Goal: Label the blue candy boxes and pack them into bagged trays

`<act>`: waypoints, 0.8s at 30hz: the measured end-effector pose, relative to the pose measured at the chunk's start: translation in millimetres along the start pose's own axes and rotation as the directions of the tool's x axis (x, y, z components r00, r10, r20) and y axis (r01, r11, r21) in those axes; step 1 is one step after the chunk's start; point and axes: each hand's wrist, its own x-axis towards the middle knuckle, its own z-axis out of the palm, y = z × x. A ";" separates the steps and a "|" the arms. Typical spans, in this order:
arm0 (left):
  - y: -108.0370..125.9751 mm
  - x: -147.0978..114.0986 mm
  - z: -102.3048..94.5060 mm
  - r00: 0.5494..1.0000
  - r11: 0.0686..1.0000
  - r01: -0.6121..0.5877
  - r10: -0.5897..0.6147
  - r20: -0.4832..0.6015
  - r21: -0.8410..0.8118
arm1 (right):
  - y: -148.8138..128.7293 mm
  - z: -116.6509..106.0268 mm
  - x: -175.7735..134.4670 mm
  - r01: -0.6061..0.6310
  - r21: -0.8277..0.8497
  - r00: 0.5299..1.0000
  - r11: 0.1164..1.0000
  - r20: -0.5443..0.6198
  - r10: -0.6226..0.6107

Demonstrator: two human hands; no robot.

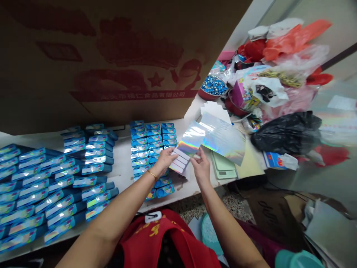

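Note:
A shiny rainbow-reflecting sticker sheet (180, 162) with several pale strips is held between my hands over the front part of the table. My left hand (165, 160) pinches its left edge, thumb and fingers pressed together. At the opposite edge my right hand (200, 164) also grips it, though the exact finger contact is partly hidden. A silvery piece of film (192, 137) extends beyond the strips; I cannot tell whether it is the same sheet. Small blue packs (139, 149) stand in rows beside my left hand.
More blue packs (39, 186) cover the table's left side. A large cardboard box (111, 67) stands behind. To the right lie a holographic sheet (223, 137), a pale green scale (224, 169) and a black plastic bag (287, 132). A bowl (213, 86) holds small blue pieces.

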 end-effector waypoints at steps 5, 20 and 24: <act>13.8 -14.9 -8.7 0.996 0.989 -0.082 0.078 0.033 0.122 | -26.0 -1.1 22.7 0.599 -0.527 0.801 0.603 0.399 -0.447; 14.6 -35.4 -42.1 0.999 0.994 0.018 -0.021 0.026 0.111 | -46.3 21.4 33.2 0.875 -0.189 0.416 0.445 0.763 -0.494; -0.6 -20.1 -64.6 0.993 0.925 -0.053 0.089 -0.081 0.375 | -85.5 20.5 23.4 0.749 -0.216 0.565 0.626 0.701 -0.435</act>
